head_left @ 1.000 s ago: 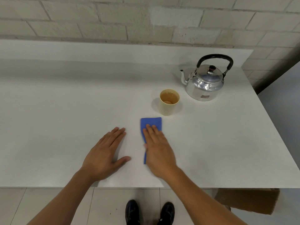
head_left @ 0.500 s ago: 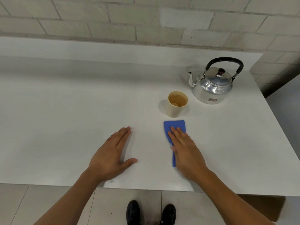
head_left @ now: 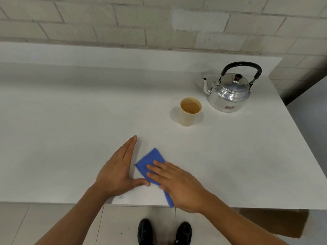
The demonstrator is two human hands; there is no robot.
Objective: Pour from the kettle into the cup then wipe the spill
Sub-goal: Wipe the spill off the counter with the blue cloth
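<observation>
Kettle: the kettle [head_left: 229,93] stands upright at 2 o'clock on the bench [head_left: 70,121], spout toward the cup, nobody holding it.
Cup: the cup [head_left: 189,111] sits just beside the kettle at its 8 o'clock, brownish liquid inside, so the pour looks done.
Cloth: the blue cloth [head_left: 150,163] lies flat near the bench's front edge, at 6 o'clock.
Right hand: the right hand [head_left: 178,184] presses down on the cloth, fingers [head_left: 155,167] spread flat, not curled round it.
Left hand: the left hand [head_left: 117,171] rests flat and empty just beside the cloth, fingers straight.
Progress: wiping in hand; I can't make out any spill left.
</observation>
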